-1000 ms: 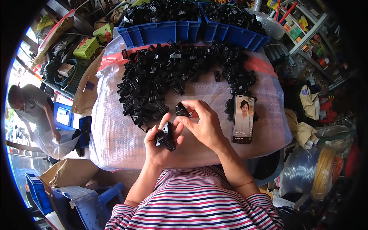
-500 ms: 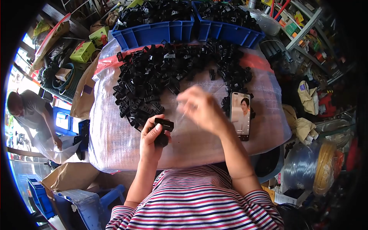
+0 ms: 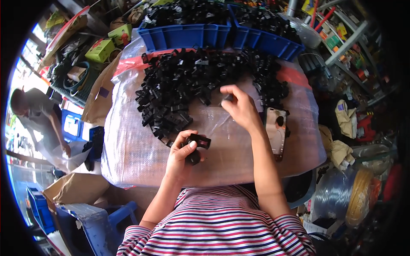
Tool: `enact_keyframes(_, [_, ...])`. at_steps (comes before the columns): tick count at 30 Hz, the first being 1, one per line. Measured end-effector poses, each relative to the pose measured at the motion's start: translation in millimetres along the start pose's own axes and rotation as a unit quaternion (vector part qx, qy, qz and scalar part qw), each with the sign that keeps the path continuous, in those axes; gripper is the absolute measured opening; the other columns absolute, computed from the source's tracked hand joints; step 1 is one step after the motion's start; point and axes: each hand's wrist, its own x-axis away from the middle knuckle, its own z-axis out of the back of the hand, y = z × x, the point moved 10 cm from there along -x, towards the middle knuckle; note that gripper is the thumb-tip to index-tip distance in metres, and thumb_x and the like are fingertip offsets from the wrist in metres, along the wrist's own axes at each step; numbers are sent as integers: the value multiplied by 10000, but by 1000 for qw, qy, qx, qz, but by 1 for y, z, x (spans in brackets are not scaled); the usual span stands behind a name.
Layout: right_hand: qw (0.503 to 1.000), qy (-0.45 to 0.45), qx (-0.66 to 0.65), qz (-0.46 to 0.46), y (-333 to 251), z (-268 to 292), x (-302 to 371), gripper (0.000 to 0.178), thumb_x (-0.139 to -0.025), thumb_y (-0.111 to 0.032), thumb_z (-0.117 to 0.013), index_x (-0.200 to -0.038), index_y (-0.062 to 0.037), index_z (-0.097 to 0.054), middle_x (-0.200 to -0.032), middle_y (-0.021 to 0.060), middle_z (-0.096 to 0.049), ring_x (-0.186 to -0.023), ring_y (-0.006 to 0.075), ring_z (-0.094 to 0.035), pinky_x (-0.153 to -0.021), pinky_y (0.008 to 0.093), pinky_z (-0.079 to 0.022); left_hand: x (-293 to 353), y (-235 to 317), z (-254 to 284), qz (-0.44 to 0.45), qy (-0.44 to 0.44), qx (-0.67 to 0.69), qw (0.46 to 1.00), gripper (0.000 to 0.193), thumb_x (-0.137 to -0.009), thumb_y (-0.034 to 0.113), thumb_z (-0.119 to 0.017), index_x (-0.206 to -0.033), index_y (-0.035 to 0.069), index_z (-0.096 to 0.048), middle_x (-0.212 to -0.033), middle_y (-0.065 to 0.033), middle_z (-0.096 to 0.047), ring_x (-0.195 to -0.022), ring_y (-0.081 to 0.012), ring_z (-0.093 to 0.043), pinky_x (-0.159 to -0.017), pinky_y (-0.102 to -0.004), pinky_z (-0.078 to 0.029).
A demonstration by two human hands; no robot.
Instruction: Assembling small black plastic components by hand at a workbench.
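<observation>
My left hand (image 3: pixel 180 155) is closed around small black plastic parts. One of them, a rectangular black plastic clip (image 3: pixel 200 141), lies under the thumb, and a rounder dark part (image 3: pixel 193 158) shows below it. Farther forward and to the right, my right hand (image 3: pixel 242 112) pinches another black plastic part (image 3: pixel 227 98) between thumb and fingers. Just beyond both hands a curved heap of similar black parts (image 3: pixel 171 91) spreads over the woven-plastic-covered work surface (image 3: pixel 141 166).
Two blue crates (image 3: pixel 188 37) filled with black parts stand at the far edge. A phone (image 3: pixel 275 134) leans or lies right of my right forearm. At the left a person (image 3: pixel 40 119) bends over pale sheeting. Coiled clear tubing (image 3: pixel 333 192) sits at lower right.
My right hand, blurred before, is now clearer and has a black part in its pinch. My left hand keeps its parts, with the clip tilted more. The whole view has shifted slightly.
</observation>
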Motion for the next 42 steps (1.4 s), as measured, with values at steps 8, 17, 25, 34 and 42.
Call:
enact_keyframes(8, [984,-3,-137,117,-63,-19,86,190,-764,-68,-678,-940,-29,-618,-978,87,-637,-903,195,-592,-808,287,-457,-1,-2,-14,7,-31,45,998,285,-797,73,-639,-1059,66,-528,-963,-50,-564,-804,-150,-578,-579,-293,-539])
enact_keyframes(17, [974,53,-49,213,-74,-21,93,232,-705,-37,-703,-926,-53,-637,-991,71,-647,-838,223,-578,-734,309,-482,2,6,-13,-51,8,5,999,320,-801,64,-629,-1102,48,-524,-955,-68,-572,-760,-141,-581,-619,-263,-520])
enact_keyframes(25, [983,-16,-174,51,-40,-33,93,326,-813,-194,-657,-1068,-12,-569,-1167,125,-542,-964,205,-575,-762,291,-486,8,22,-14,-94,7,-53,994,295,-783,28,-623,-1061,42,-527,-1041,-113,-602,-844,-144,-588,-664,-254,-512])
enact_keyframes(34, [972,-105,-208,-42,-20,-53,101,216,-833,-133,-645,-970,7,-554,-882,50,-609,-785,82,-562,-692,226,-464,11,31,-8,-130,54,-131,981,266,-755,-8,-663,-997,44,-566,-898,-67,-634,-810,-117,-587,-676,-223,-498])
enact_keyframes(42, [954,-142,-264,16,-37,-59,97,306,-829,-94,-631,-1086,11,-502,-983,93,-621,-888,147,-605,-737,256,-481,7,34,-9,-138,35,-139,980,311,-727,-14,-685,-1011,41,-572,-882,-51,-616,-825,-120,-573,-757,-245,-476])
